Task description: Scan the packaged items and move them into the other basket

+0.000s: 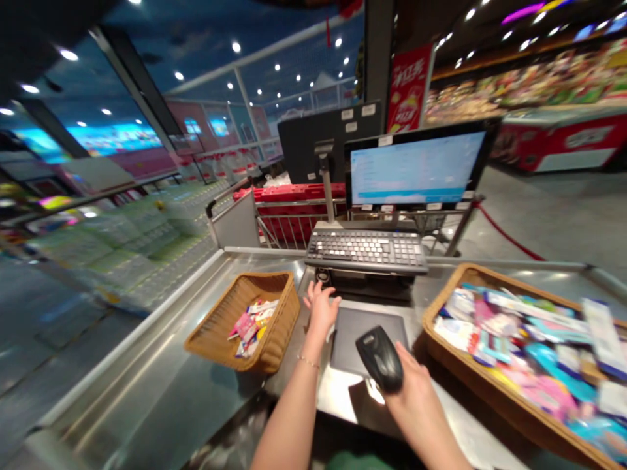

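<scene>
My right hand [414,386] is closed around a black handheld barcode scanner [379,359], held over the front of a dark square pad [365,329] set into the metal counter. My left hand [322,308] has nothing in it, and its fingers are apart. It hovers between the pad and a small wicker basket [289,326], just below the keyboard [367,250]. Several small colourful packets [252,326] lie at the bottom of that basket. On the right, a larger wicker basket [431,313] is heaped with many packaged goods [529,352].
Behind the keyboard stands a lit monitor [416,171], with the dark back of a second screen [323,143] beside it. A shopping cart with red items [294,196] is beyond the counter. The metal counter [161,391] has a raised rim on the left.
</scene>
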### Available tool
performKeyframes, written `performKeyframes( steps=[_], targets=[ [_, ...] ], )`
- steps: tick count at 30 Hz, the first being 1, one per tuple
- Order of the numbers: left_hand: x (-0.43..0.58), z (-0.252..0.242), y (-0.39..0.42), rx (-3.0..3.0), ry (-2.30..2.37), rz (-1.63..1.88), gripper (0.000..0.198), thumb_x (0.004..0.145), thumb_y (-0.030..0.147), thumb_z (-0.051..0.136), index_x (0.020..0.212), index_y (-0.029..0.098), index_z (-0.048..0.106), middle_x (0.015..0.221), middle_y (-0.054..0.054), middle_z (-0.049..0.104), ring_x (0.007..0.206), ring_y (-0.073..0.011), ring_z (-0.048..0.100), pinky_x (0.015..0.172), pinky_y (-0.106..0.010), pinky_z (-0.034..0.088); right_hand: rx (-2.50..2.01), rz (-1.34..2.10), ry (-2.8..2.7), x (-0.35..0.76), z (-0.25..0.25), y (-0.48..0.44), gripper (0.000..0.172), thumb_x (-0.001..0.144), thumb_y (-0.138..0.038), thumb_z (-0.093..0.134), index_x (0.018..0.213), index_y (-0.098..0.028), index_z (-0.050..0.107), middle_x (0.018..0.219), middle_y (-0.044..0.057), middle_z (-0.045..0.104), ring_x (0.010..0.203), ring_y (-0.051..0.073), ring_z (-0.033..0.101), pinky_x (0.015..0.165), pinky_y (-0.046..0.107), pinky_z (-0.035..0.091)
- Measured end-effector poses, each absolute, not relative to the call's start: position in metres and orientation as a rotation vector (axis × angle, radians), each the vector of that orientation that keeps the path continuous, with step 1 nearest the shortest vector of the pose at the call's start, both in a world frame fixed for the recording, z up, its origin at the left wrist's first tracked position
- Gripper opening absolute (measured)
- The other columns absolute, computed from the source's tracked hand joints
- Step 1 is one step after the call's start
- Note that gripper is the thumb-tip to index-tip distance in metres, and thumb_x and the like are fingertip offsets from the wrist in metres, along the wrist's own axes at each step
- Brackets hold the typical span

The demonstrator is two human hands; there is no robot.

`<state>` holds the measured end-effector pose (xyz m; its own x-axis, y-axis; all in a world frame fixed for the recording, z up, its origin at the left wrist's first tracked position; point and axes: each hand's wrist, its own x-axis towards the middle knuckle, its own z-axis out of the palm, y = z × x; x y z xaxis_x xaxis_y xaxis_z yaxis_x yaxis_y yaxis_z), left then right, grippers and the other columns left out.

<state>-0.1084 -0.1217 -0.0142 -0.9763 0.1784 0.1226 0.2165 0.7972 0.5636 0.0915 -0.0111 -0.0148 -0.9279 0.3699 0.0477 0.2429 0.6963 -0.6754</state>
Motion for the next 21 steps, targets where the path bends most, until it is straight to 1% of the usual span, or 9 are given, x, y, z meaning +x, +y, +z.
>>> performKeyframes(
  steps=[4, 11, 16, 21],
  targets=[
    [-0.106, -0.014, -0.113, -0.359, -2.931, -0.937, 0.027, 0.081, 0.026, 0.062, 0.108, 0.023, 0.069, 0.147, -0.011, 0.044, 0.144, -0.0309, 0.021, 0.112, -0.065, 0.019, -0.545, 1.006, -2.702, 0.095, -0.016, -0.009, 0.048, 0.074, -0.021, 0.047, 0.12, -0.017, 0.061, 0.134, 0.015, 0.059, 0.137, 0.034, 0.041, 0.104, 0.059, 0.037],
    [-0.099, -0.012, -0.102, -0.399, -2.944, -0.959, 0.029, 0.081, 0.025, 0.062, 0.109, 0.023, 0.068, 0.147, -0.011, 0.044, 0.145, -0.0305, 0.02, 0.112, -0.064, 0.019, -0.495, 1.087, -2.755, 0.102, -0.026, 0.008, 0.054, 0.074, -0.022, 0.05, 0.126, -0.017, 0.058, 0.139, 0.016, 0.054, 0.138, 0.033, 0.039, 0.107, 0.056, 0.035],
    [-0.096, -0.012, -0.096, -0.409, -2.94, -0.963, 0.029, 0.081, 0.024, 0.062, 0.109, 0.024, 0.068, 0.148, -0.011, 0.044, 0.145, -0.0298, 0.02, 0.112, -0.063, 0.02, -0.548, 1.104, -2.764, 0.106, -0.024, 0.011, 0.055, 0.075, -0.022, 0.049, 0.128, -0.018, 0.057, 0.141, 0.018, 0.052, 0.14, 0.034, 0.036, 0.107, 0.06, 0.032],
    [-0.095, -0.012, -0.087, -0.422, -2.952, -0.957, 0.027, 0.081, 0.024, 0.062, 0.107, 0.024, 0.069, 0.147, -0.01, 0.045, 0.144, -0.0294, 0.021, 0.112, -0.063, 0.02, -0.55, 1.087, -2.744, 0.109, -0.021, 0.014, 0.054, 0.073, -0.022, 0.051, 0.127, -0.018, 0.058, 0.139, 0.017, 0.054, 0.139, 0.032, 0.038, 0.107, 0.053, 0.035]
  ],
)
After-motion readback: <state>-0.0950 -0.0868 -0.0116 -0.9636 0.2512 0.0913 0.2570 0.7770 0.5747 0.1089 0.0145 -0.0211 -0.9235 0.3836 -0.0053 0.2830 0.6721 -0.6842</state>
